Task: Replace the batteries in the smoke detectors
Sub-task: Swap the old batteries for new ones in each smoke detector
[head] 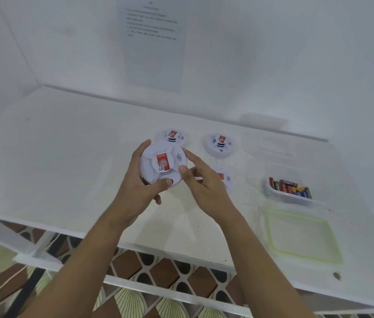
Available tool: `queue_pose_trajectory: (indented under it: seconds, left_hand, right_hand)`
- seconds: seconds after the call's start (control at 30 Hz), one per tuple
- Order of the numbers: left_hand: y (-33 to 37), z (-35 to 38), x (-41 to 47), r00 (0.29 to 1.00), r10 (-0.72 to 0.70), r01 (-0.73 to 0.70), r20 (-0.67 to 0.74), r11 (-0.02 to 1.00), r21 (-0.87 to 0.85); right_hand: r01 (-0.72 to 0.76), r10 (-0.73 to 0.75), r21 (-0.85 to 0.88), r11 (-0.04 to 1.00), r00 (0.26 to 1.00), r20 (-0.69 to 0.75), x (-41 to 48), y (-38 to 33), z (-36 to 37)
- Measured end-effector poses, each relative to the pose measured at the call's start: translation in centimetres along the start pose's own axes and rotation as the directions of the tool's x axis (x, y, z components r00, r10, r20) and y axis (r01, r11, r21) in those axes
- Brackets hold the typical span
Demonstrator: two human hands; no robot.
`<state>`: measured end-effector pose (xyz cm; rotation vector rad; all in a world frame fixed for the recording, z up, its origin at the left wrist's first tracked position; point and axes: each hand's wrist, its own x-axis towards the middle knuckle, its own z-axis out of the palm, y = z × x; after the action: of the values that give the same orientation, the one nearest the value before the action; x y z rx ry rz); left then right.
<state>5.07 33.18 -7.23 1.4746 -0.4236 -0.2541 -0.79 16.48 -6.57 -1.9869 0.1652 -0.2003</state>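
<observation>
**Smoke detector (164,165) lifted over the table (66,168)**

Held just above the white table, near its middle, round and white, red label facing up. Gripped from the left by the left hand (140,187), fingers curled round the far rim, thumb on the near rim. Pinched at the right rim by the right hand (200,180), thumb and forefinger on it, other fingers loosely bent. Just behind, lying on the table, a second detector (173,135); further right, a third detector (220,144); partly hidden behind the right hand, a fourth detector (226,177). Well to the right, a clear tub (273,192) of batteries (291,188); nearer the front edge, a clear lid (303,235) with a green rim. On the wall behind, a printed sheet (153,42), text too blurred to read
</observation>
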Motion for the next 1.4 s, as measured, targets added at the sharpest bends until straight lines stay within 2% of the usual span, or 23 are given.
queue_pose_trajectory:
  seconds: [0.6, 0.77, 0.97, 1.13, 1.4]
  left_hand:
    - [-0.4, -3.3, -0.7, 0.997, 0.012, -0.009, -0.078, 0.999, 0.047]
    - [-0.4, -3.6, -0.9, 0.998, 0.001, 0.002, -0.066, 0.999, 0.048]
    - [-0.1, -4.5, -1.0, 0.999, -0.037, 0.035, 0.016, 0.997, 0.071]
    - [0.3, -4.9, -0.9, 0.999, -0.044, 0.04, 0.019, 0.984, 0.171]
    - [0.5, -5.5, 0.6, 1.0, 0.028, -0.023, -0.014, 0.957, 0.289]
  right_hand:
    - [0.021, -0.022, 0.003, 1.0, 0.998, 0.057, 0.7, -1.3, 2.9]
    - [0.027, -0.028, 0.002, 1.0, 0.998, 0.064, 0.8, -1.3, 3.1]
    - [0.019, -0.021, 0.03, 0.999, 0.998, 0.064, 0.8, -1.0, 3.2]
    - [0.006, -0.01, 0.046, 0.999, 0.997, 0.082, 1.5, -0.9, 3.1]
    - [0.004, -0.015, 0.084, 0.996, 0.991, 0.13, 3.4, -0.9, 3.2]
